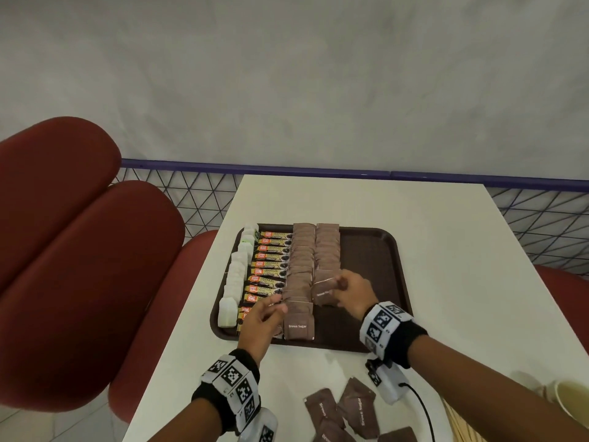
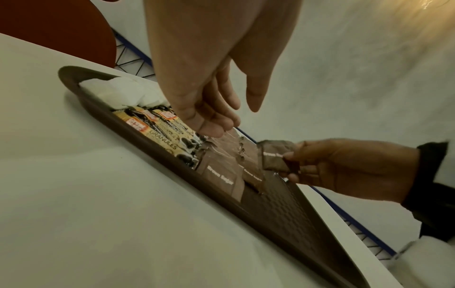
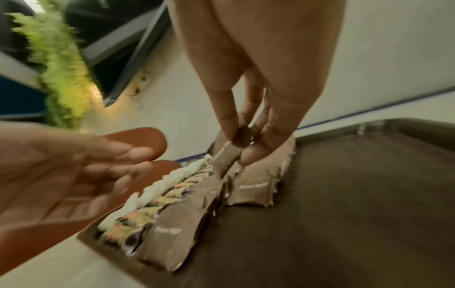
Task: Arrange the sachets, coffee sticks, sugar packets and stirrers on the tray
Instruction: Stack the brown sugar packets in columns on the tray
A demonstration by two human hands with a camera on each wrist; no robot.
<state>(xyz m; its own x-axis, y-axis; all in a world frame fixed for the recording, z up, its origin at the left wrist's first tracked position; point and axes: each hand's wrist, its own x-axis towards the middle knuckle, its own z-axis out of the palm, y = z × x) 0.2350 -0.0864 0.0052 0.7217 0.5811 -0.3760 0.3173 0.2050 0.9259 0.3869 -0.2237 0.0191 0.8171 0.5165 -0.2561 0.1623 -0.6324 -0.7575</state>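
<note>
A dark brown tray (image 1: pixel 366 256) holds a column of white sachets (image 1: pixel 237 275), a column of coffee sticks (image 1: pixel 271 266) and two columns of brown sugar packets (image 1: pixel 302 260). My right hand (image 1: pixel 338 287) pinches one brown sugar packet (image 1: pixel 323 291) by its edge, tilted over the near end of the right sugar column (image 3: pixel 253 187). The pinch shows between thumb and fingers in the right wrist view, on the packet (image 3: pixel 226 157). My left hand (image 1: pixel 274 309) hovers over the near end of the left sugar column, its fingers loosely curled and holding nothing.
Several loose brown sugar packets (image 1: pixel 353 409) lie on the white table (image 1: pixel 446 250) in front of the tray. Wooden stirrers (image 1: pixel 462 422) and a paper cup (image 1: pixel 570 397) sit at the near right. The tray's right part is bare. Red chairs (image 1: pixel 79 250) stand to the left.
</note>
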